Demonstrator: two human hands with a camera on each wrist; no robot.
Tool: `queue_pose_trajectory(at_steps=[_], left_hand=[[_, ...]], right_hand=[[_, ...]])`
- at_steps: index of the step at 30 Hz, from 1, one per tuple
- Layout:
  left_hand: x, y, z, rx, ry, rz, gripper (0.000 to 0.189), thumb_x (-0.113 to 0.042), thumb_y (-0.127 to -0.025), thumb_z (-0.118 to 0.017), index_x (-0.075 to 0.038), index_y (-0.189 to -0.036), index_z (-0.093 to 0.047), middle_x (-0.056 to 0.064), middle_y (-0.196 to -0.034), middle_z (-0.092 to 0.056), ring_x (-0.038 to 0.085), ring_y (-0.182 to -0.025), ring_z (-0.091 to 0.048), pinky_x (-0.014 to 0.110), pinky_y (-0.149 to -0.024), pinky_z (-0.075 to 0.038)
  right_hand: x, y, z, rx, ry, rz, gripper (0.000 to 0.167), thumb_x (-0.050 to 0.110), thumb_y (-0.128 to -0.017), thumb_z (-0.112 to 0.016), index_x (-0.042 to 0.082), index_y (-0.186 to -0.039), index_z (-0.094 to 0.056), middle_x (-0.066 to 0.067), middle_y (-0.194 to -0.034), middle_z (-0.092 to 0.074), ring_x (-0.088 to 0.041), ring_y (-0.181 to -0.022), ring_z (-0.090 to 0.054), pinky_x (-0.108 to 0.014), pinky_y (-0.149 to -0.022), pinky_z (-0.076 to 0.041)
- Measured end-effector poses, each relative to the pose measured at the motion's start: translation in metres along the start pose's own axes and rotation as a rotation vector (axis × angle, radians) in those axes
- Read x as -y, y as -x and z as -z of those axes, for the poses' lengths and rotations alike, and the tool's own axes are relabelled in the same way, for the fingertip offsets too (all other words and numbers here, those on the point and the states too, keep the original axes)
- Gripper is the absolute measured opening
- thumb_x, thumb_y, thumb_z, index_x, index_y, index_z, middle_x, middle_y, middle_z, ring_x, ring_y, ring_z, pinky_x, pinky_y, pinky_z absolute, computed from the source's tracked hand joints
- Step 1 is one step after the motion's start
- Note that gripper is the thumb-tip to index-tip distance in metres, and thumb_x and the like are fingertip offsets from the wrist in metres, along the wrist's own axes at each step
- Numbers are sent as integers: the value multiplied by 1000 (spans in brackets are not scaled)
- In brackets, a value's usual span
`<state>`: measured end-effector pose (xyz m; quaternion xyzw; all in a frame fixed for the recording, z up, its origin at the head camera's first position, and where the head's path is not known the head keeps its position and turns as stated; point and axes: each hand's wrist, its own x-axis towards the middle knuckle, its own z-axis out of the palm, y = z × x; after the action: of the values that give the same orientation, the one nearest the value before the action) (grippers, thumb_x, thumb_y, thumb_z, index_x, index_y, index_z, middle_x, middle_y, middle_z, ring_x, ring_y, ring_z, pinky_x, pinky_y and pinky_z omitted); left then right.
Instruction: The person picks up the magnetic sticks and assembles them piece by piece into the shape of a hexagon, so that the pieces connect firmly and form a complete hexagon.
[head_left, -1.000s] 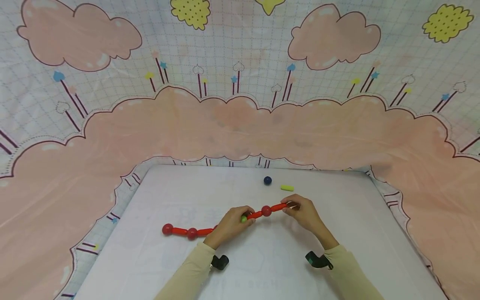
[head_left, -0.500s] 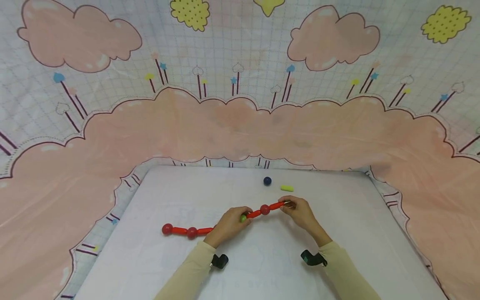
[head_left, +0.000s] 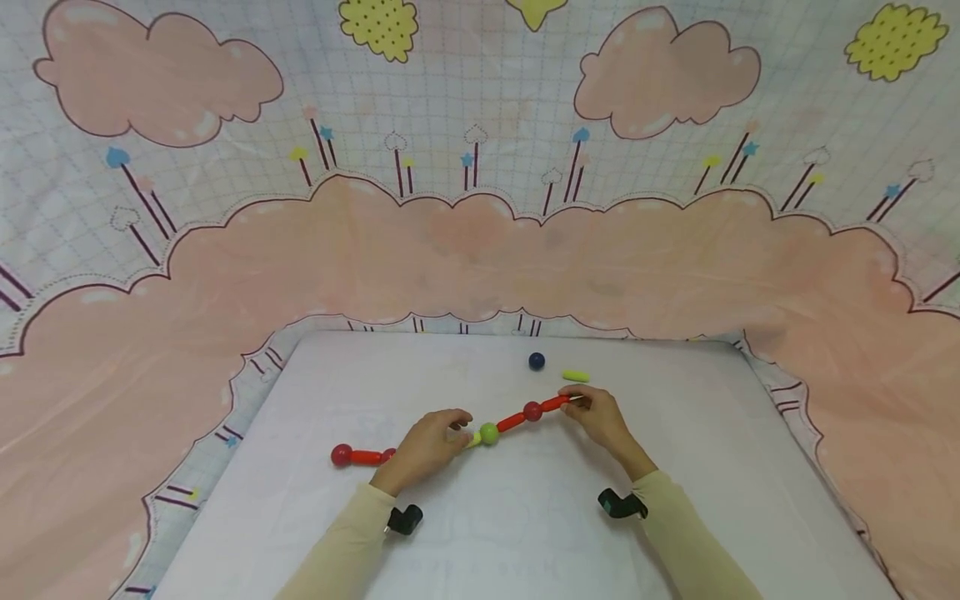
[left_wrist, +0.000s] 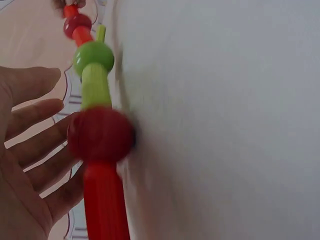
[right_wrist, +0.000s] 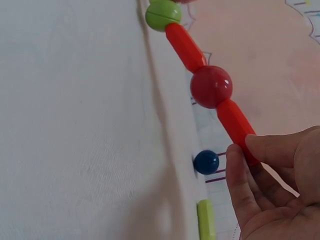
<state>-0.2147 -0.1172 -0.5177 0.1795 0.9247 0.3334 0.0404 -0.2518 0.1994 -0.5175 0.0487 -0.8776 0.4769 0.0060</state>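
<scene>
A chain of toy balls and rods runs across the white table. Its left end has a red ball [head_left: 341,455] and a red rod [head_left: 367,457]. Further right come a yellow-green rod [left_wrist: 95,85] and a green ball [head_left: 489,432], then red pieces slanting up to my right hand [head_left: 603,415]. That hand pinches the end red rod [right_wrist: 235,125] between thumb and fingers. My left hand [head_left: 429,446] is beside the middle of the chain, fingers loose and apart, hiding part of it in the head view. A larger-looking red ball [left_wrist: 101,134] is near its fingers.
Towards the table's far edge lie a dark blue ball [head_left: 536,361] and a loose yellow-green rod [head_left: 575,376]. The white table [head_left: 247,517] is backed by a printed cloth [head_left: 480,258] with clouds. Each wrist carries a black camera [head_left: 622,503].
My left hand has let go of the green ball and moved left, uncovering it and a yellow-green rod. The right hand, still pinching the end rod, has shifted slightly up.
</scene>
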Motion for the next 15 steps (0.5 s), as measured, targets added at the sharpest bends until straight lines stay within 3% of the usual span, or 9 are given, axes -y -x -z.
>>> queue_pose_trajectory(at_steps=[8, 15], left_hand=[[26, 18, 25, 45, -61, 80, 36, -29, -86, -76, -16, -118, -67, -2, -109, -68, 18, -103, -61, 41, -90, -50], [36, 21, 31, 96, -177, 100, 29, -24, -77, -83, -18, -102, -71, -5, -91, -63, 14, -86, -54, 34, -77, -48]], right_hand=[[-7, -2, 5, -3, -4, -38, 27, 7, -91, -68, 7, -118, -69, -17, -113, -69, -21, -88, -63, -26, -68, -49], [-11, -2, 5, -3, -14, -27, 27, 7, -91, -68, 6, -118, -69, -18, -113, -69, -21, -86, -63, -26, -67, -48]])
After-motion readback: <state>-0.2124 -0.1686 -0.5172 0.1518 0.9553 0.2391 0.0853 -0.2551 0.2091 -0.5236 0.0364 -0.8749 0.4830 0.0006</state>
